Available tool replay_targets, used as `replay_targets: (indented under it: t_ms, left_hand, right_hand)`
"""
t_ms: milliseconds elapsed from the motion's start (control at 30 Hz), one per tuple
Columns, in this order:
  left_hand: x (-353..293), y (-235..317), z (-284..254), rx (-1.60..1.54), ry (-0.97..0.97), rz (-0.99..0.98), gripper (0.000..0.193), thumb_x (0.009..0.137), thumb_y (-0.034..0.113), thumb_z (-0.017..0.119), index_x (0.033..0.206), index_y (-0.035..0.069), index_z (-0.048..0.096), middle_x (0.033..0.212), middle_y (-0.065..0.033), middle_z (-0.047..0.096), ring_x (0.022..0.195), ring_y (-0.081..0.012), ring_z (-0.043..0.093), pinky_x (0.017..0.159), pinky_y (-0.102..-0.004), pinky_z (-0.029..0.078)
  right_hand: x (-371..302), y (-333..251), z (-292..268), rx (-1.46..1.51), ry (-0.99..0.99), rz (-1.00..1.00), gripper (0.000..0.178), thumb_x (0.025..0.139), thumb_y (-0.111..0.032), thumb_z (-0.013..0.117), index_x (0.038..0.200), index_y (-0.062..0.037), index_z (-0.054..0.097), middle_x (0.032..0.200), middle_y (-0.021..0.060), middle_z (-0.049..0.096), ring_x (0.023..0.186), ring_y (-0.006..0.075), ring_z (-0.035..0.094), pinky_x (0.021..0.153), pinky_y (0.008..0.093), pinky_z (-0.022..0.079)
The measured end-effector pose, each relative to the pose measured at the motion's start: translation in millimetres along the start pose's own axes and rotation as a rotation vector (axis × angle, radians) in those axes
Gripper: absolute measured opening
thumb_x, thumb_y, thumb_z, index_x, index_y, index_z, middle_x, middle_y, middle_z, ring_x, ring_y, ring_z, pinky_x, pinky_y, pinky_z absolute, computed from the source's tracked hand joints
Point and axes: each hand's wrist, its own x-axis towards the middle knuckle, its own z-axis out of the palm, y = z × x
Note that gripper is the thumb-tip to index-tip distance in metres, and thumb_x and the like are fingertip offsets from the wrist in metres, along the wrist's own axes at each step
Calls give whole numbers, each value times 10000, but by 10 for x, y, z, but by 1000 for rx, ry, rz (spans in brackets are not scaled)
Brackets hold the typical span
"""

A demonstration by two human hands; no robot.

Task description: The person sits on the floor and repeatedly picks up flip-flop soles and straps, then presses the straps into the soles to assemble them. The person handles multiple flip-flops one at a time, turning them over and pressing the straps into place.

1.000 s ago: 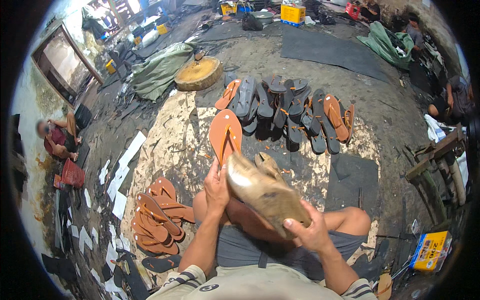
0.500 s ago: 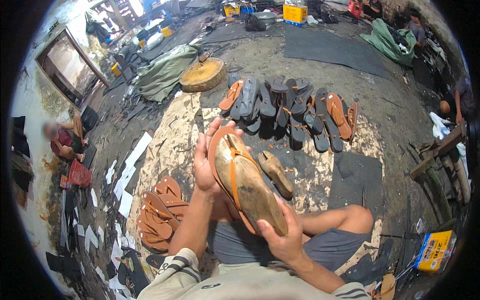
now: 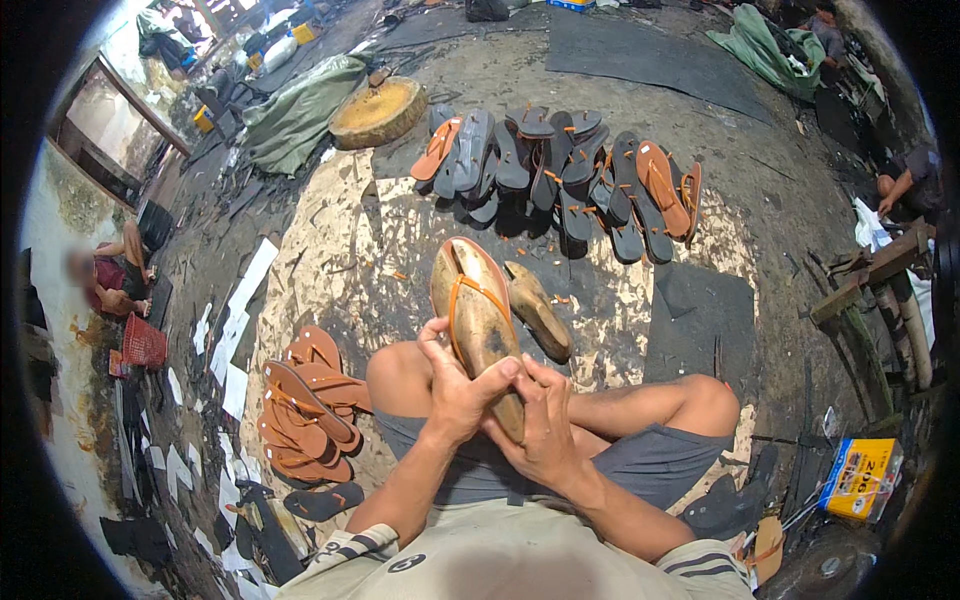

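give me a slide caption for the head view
Left hand and right hand hold a wooden foot form tucked into an orange-strapped sandal, a row of sandals beyond.

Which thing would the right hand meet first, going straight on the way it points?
Pointing up and to the left, the right hand would likely press first on the wooden last, which it seems to touch; the left hand comes just beyond. Depth between them is unclear.

The held last looks like smooth, faintly glossy wood.
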Motion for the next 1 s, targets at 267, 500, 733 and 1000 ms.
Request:
replay_targets:
  t_ms: [267,500,733,1000]
  left_hand:
    - [-911,155,-73,-334,-117,-214,990,671,333,871,1376,230,184,1389,-131,394,1324,-279,452,1119,-452,436]
    - [-1196,194,-127,-428,-46,-291,1011,643,347,872,1389,227,199,1390,-145,364,1345,-312,415,1129,-467,410]
    - [-968,333,-128,-456,-90,-93,1066,721,372,862,1520,14,253,1461,-273,434,1338,-396,500,1061,-509,504]
    - [-241,340,211,-599,-282,207,1159,710,474,740,1602,-34,203,1550,-317,365,1392,-454,459,1231,-556,322]
  right_hand:
    - [-508,28,-420,1009,-532,819,489,1102,-475,451,1086,-16,619,927,-9,566,852,97,516,764,272,449]
    - [-860,-319,-476,1122,-499,1105,443,1097,-465,481,854,-102,555,815,-71,422,779,70,384,706,247,358]
    - [-737,-243,-467,1329,-298,1004,410,1105,-460,466,997,-89,602,854,-18,517,795,82,477,674,255,393]
    - [-327,-347,-303,2445,-371,1006,748,988,-279,593,1612,-72,236,1586,206,351,1414,391,453,1008,588,535]
